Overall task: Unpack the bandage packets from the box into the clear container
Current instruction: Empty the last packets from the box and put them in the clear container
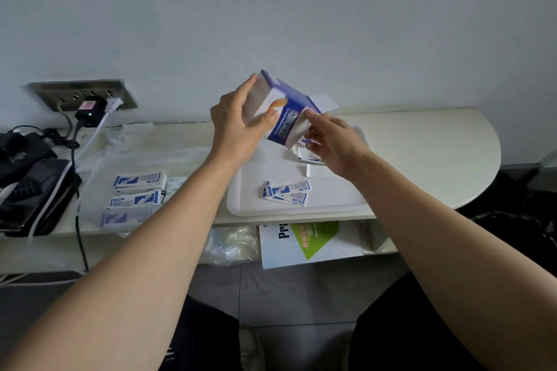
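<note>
My left hand grips a blue and white bandage box, tilted with its open end down to the right, above the clear container. At that open end my right hand pinches bandage packets that stick out of the box. A few blue and white packets lie inside the container. More packets lie in stacks on the shelf to the left, on a clear plastic bag.
A white shelf runs along the wall, rounded at its right end. A wall socket with plugs, cables and a black bag are at the left. A booklet and plastic wrap lie on the lower shelf.
</note>
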`<state>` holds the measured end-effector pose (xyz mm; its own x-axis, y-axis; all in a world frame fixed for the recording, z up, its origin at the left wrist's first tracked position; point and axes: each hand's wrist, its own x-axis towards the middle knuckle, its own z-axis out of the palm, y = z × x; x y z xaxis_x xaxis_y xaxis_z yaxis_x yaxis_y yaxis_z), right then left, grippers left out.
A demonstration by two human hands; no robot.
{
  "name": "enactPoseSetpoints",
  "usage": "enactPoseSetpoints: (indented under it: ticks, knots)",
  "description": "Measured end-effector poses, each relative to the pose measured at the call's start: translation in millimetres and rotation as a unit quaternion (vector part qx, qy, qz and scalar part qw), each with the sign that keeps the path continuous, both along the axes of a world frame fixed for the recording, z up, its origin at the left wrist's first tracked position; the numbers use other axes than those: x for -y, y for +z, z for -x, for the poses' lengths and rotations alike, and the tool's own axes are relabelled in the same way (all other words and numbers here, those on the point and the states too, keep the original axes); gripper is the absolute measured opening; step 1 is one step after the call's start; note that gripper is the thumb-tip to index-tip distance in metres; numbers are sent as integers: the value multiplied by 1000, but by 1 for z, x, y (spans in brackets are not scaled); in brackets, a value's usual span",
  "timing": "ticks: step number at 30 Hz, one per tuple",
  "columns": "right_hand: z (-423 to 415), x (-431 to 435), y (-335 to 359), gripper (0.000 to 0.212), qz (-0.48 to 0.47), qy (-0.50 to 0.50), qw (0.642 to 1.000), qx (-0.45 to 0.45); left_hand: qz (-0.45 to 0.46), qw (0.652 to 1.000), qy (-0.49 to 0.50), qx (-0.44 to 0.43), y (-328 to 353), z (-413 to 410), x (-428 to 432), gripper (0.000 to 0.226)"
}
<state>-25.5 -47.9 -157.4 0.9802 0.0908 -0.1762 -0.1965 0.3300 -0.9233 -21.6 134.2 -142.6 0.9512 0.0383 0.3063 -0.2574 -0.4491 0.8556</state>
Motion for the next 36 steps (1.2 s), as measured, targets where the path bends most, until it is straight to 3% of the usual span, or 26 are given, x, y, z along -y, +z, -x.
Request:
enactPoseSetpoints:
  ticks: [3,6,12,17,24,28,32,34,36]
  knots:
    - [-4,1,1,14,-165,-53,984,-49,26,999,-25,24,1,0,3,73]
    - [-6,6,0,21,-245,-100,960,-91,15,999,-27,15,-2,1,9,75]
    - [-3,18,-2,27,-253,-145,942,-164,4,998,-43,-46,-5,-1,18,71]
    - [2,23,-3,24,-187,-135,957,-177,12,996,-53,-65,-6,1,22,67]
    - [4,27,4,23,-218,-125,953,-168,10,996,-56,-70,-5,0,25,57]
    - [4,32,14,21,-168,-95,972,-131,48,996,-38,-57,0,2,31,39]
    - [4,40,24,23,-115,-120,985,-33,177,982,-8,-63,18,7,49,26]
    - [10,50,28,18,-20,-137,987,79,223,972,3,-78,22,5,59,27]
    - [21,64,30,12,157,-144,956,201,202,973,-11,-109,15,5,68,24]
